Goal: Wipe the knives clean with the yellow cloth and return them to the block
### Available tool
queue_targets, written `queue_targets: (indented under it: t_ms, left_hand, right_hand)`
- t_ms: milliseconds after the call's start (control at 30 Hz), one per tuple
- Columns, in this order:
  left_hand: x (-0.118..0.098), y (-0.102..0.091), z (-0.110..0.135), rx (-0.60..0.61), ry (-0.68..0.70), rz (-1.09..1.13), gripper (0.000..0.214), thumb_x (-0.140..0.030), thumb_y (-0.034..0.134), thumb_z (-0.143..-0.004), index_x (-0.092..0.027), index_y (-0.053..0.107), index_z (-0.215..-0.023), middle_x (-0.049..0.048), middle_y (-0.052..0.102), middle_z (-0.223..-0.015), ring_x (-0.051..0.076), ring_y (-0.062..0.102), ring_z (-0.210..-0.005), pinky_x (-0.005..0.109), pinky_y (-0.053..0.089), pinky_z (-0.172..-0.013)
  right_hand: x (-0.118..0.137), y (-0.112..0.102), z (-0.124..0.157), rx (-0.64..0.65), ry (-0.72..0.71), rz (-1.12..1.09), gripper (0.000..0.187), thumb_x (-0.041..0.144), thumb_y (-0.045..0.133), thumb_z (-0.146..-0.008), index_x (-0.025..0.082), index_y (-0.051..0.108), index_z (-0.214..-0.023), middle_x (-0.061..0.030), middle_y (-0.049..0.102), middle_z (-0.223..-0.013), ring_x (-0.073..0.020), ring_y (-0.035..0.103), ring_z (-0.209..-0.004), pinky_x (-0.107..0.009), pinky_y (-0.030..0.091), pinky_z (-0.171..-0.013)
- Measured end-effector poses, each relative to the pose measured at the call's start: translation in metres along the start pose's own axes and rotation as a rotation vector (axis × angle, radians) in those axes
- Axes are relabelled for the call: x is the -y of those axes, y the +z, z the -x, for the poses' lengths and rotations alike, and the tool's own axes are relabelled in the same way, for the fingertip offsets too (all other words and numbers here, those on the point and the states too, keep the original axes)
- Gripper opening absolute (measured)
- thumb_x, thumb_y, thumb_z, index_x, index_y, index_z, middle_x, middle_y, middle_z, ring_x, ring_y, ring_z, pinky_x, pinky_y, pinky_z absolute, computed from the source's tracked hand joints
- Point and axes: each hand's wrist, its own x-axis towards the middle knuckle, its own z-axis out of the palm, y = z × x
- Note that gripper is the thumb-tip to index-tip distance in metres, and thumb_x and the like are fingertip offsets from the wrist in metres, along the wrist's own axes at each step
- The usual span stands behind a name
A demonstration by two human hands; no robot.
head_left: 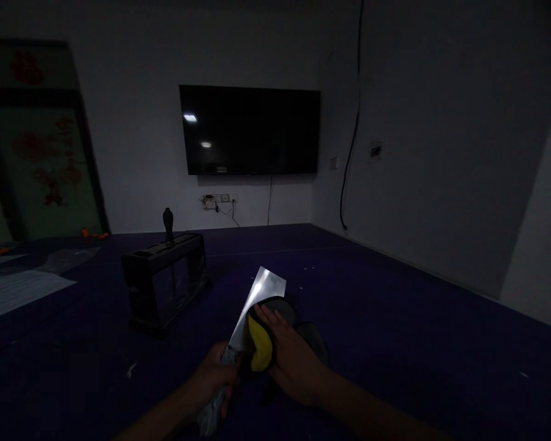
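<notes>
My left hand [217, 373] is wrapped around the mottled grey handle of a broad-bladed kitchen knife [264, 286]. The shiny blade points up and away from me, its end cut at an angle. My right hand [294, 355] presses a cloth [259, 344], yellow on one face and grey on the other with a dark edge, against the lower blade. Part of the cloth hangs past the right wrist. The cloth covers some of the blade. Left of the knife stands a black knife block [163, 254] with see-through sides, and one black handle [168, 222] sticks up from its top.
The room is dim. Below my hands spreads a dark purple surface [386, 343] with small white scraps. Clear film [68, 260] and a pale sheet [22, 291] lie at left. A television [252, 131] hangs on the far wall; a black cable [351, 153] runs down the right wall.
</notes>
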Motion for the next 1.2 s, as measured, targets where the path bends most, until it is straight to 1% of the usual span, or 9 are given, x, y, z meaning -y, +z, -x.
queue_targets:
  t_ms: [233,333,467,600,667,767,867,1033,1200]
  left_hand:
    - [-0.004,0.002,0.0,0.003,0.029,0.039,0.018,-0.027,0.056,-0.045,-0.018,0.048,-0.059,-0.0053,0.045,-0.032,0.006,0.033,-0.023,0.017,0.03,-0.025]
    - [-0.005,0.002,0.002,-0.022,0.019,0.059,0.016,-0.026,0.055,-0.046,-0.018,0.048,-0.058,-0.0053,0.045,-0.032,0.007,0.033,-0.024,0.017,0.031,-0.024]
    - [-0.006,0.003,0.002,0.013,0.031,0.073,0.013,-0.024,0.053,-0.045,-0.019,0.047,-0.055,-0.0051,0.043,-0.03,0.007,0.032,-0.022,0.017,0.029,-0.022]
    - [-0.008,0.004,0.002,0.086,0.035,0.072,0.012,-0.024,0.054,-0.045,-0.018,0.047,-0.054,-0.0045,0.044,-0.031,0.007,0.033,-0.022,0.015,0.026,-0.023]
    - [-0.007,0.004,0.002,0.085,0.028,0.056,0.014,-0.022,0.055,-0.045,-0.017,0.049,-0.057,-0.0049,0.045,-0.033,0.006,0.034,-0.023,0.015,0.026,-0.024]
    - [-0.007,0.003,0.004,0.078,0.01,-0.016,0.016,-0.02,0.056,-0.047,-0.016,0.051,-0.061,-0.0049,0.048,-0.037,0.006,0.036,-0.025,0.015,0.027,-0.027]
    - [-0.009,0.002,0.006,0.119,-0.015,-0.106,0.017,-0.02,0.055,-0.049,-0.015,0.054,-0.065,-0.004,0.05,-0.038,0.007,0.039,-0.027,0.015,0.028,-0.029]
    - [-0.013,0.005,0.009,0.141,-0.064,-0.164,0.026,-0.018,0.053,-0.048,-0.015,0.055,-0.074,-0.0045,0.051,-0.039,0.007,0.038,-0.026,0.015,0.029,-0.029]
    - [-0.011,0.007,0.009,0.128,-0.005,-0.13,0.019,-0.017,0.052,-0.046,-0.017,0.05,-0.065,-0.0063,0.048,-0.037,0.006,0.036,-0.025,0.014,0.028,-0.027]
  right_hand:
    - [-0.005,0.0,0.002,0.021,-0.045,-0.037,0.074,0.016,0.044,-0.08,0.009,0.011,-0.146,-0.0096,0.005,-0.154,-0.0202,0.0,-0.14,-0.045,0.01,-0.114]
    - [-0.005,-0.001,0.002,0.025,-0.058,-0.039,0.078,0.013,0.044,-0.077,0.009,0.009,-0.146,-0.0094,0.006,-0.154,-0.0197,0.0,-0.14,-0.044,0.01,-0.115]
    - [-0.004,-0.006,0.003,0.033,-0.087,-0.055,0.083,0.013,0.044,-0.074,0.007,0.004,-0.146,-0.0102,0.008,-0.153,-0.0186,0.0,-0.14,-0.043,0.01,-0.115]
    - [-0.002,-0.01,0.004,0.066,-0.102,-0.057,0.081,0.012,0.045,-0.071,0.007,0.014,-0.146,-0.0097,0.009,-0.153,-0.0207,0.002,-0.14,-0.044,0.01,-0.114]
    - [-0.001,-0.011,0.004,0.07,-0.114,-0.047,0.083,0.011,0.045,-0.068,0.006,0.016,-0.145,-0.0095,0.008,-0.153,-0.0211,0.003,-0.14,-0.044,0.01,-0.114]
    - [-0.001,-0.011,0.005,0.049,-0.127,-0.044,0.088,0.012,0.046,-0.066,0.006,0.009,-0.146,-0.0094,0.007,-0.153,-0.02,0.004,-0.14,-0.042,0.01,-0.115]
    - [-0.002,-0.011,0.006,0.024,-0.136,-0.051,0.089,0.014,0.046,-0.069,0.007,0.003,-0.146,-0.0096,0.008,-0.153,-0.0198,0.005,-0.14,-0.042,0.011,-0.114]
    - [-0.004,-0.01,0.006,-0.001,-0.103,-0.03,0.087,0.021,0.049,-0.072,0.009,0.006,-0.147,-0.0096,0.003,-0.154,-0.0221,0.001,-0.14,-0.044,0.01,-0.114]
    - [-0.004,-0.008,0.004,-0.03,-0.021,0.006,0.088,0.025,0.052,-0.07,0.005,0.011,-0.146,-0.0113,0.001,-0.154,-0.0227,-0.001,-0.14,-0.044,0.008,-0.114]
